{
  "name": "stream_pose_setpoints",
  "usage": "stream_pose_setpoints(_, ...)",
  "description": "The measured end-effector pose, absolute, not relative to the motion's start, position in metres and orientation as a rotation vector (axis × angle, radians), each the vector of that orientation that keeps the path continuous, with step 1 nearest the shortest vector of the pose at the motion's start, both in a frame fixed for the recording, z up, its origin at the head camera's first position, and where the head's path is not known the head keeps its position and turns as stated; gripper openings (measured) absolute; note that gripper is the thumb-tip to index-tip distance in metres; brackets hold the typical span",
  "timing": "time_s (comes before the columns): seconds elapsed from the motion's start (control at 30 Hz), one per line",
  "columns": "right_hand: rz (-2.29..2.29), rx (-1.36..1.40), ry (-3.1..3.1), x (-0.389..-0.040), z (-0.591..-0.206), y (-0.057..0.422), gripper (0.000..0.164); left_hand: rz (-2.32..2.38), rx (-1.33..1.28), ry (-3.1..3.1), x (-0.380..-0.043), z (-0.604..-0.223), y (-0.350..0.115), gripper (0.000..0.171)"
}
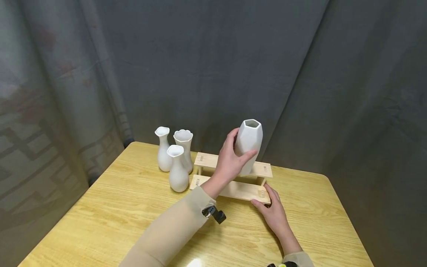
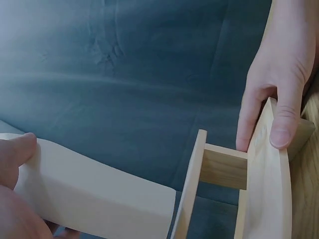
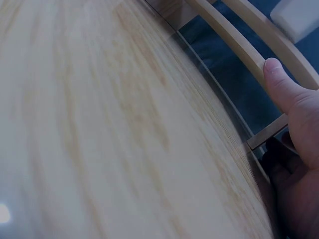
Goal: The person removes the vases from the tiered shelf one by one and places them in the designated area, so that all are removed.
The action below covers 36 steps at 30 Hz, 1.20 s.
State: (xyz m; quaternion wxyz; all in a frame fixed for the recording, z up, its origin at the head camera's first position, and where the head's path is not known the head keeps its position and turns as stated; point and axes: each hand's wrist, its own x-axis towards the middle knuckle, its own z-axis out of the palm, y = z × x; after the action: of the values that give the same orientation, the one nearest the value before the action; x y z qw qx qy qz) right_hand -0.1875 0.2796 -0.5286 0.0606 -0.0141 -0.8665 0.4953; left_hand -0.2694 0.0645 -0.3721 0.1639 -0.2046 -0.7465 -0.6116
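Observation:
My left hand point(image 1: 230, 157) grips a white faceted vase point(image 1: 251, 139) with a five-sided mouth, held upright at the upper board of a two-tier wooden stand point(image 1: 230, 190). In the left wrist view, the vase's point(image 2: 104, 186) base is right beside that board; I cannot tell whether they touch. At the stand's right end, my right hand point(image 1: 275, 213) grips the lower board, thumb on its front and fingers behind. The right wrist view has this thumb point(image 3: 281, 84) against the board's edge, with a corner of the vase point(image 3: 296, 19) above.
Left of the stand, three white vases stand close together: a narrow-necked one point(image 1: 164, 152), a scalloped-rim one point(image 1: 185, 148) and a round-bellied one point(image 1: 178, 174) in front. They are on a wood-grain table point(image 1: 110, 211). Grey curtains point(image 1: 213, 74) hang behind and at both sides.

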Motion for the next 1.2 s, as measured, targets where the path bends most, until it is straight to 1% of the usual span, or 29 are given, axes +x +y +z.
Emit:
stream_pose_setpoints(0.27,1.502,-0.044,-2.618,-0.189,-0.528,0.28,0.099,-1.838,-0.659,-2.053,-0.247,-0.368,0.037,0.089)
stream_pose_setpoints(0.53,1.496,-0.053,-2.623,-0.189,-0.527,0.284,0.099,-1.853,-0.659,-2.047,-0.23,-0.367,0.011,0.086)
stream_pose_setpoints(1.0,1.542,-0.035,-2.598,-0.189,-0.529,0.281,0.099,-1.811,-0.631,-2.065,-0.209,-0.374,-0.038,0.087)
stream_pose_setpoints(1.2,1.536,-0.038,-2.6,-0.188,-0.529,0.281,0.098,-1.791,-0.569,-2.115,-0.198,-0.377,-0.061,0.09)
